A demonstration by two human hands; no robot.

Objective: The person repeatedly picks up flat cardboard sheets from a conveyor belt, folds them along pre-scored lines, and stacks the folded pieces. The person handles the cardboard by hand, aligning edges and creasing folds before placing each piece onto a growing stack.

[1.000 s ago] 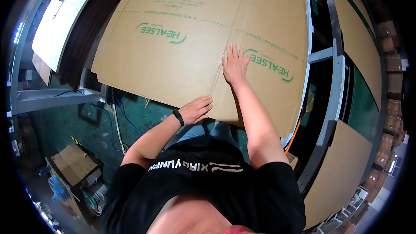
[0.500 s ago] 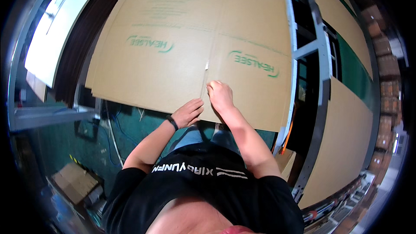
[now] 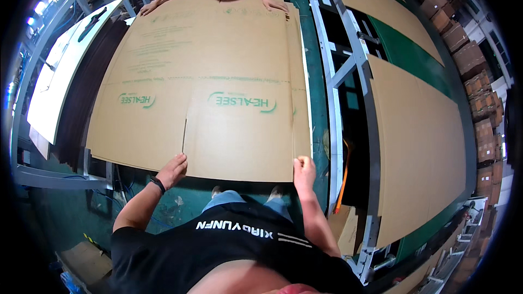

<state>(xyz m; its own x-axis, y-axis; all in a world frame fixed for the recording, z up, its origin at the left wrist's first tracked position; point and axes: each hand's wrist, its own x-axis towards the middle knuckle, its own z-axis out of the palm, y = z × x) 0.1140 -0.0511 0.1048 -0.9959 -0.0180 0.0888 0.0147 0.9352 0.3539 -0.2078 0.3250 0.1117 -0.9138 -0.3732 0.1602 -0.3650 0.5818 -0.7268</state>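
Note:
A large flat brown cardboard sheet [image 3: 239, 54] with green print lies before me on a stack of similar sheets. My left hand [image 3: 173, 170], with a dark band at the wrist, rests on its front edge beside the lower end of a narrow slot [image 3: 184, 135]. The fingers of that hand are stretched out over the board. At the near right corner my right hand [image 3: 304, 173] is closed on the sheet's edge, fingers curled. Across the stack, a co-worker's hands [image 3: 275, 4] touch the far left and far right corners.
A metal frame [image 3: 333, 84] runs along the right, beside a green conveyor belt [image 3: 408, 49] carrying other cardboard sheets [image 3: 422, 152]. To the left stand a white panel [image 3: 60, 76] and a dark stack of sheets [image 3: 90, 87]. An open carton [image 3: 87, 261] sits at lower left.
My hands have moved apart, the left one leftward and the right one to the sheet's right edge. The view has shifted, and more of the co-worker shows at the far side.

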